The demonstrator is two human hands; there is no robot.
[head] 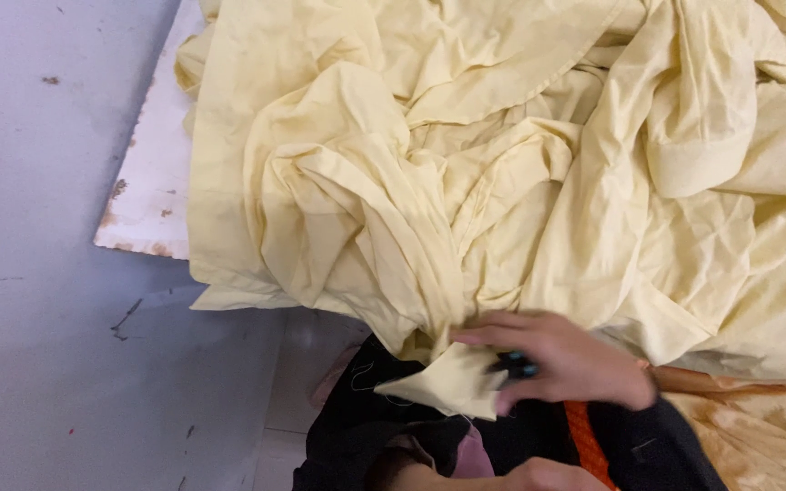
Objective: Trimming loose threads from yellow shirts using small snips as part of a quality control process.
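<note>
A big heap of crumpled pale yellow fabric [466, 173] covers the table. One folded corner of it [452, 382] hangs down over my dark-clothed lap [366, 427]. My right hand [566, 359] lies on that corner, fingers pointing left, closed around a small blue-black tool [513, 365] that is blurred. Only the top of my left hand [539, 475] shows at the bottom edge, below the right hand. What it holds is hidden.
A white tabletop [152, 182] with chipped, rust-stained edges sticks out at the left of the fabric. Grey floor [47, 318] fills the left side. An orange strip [579, 436] lies on my lap. Stained tan cloth [757, 427] sits at the lower right.
</note>
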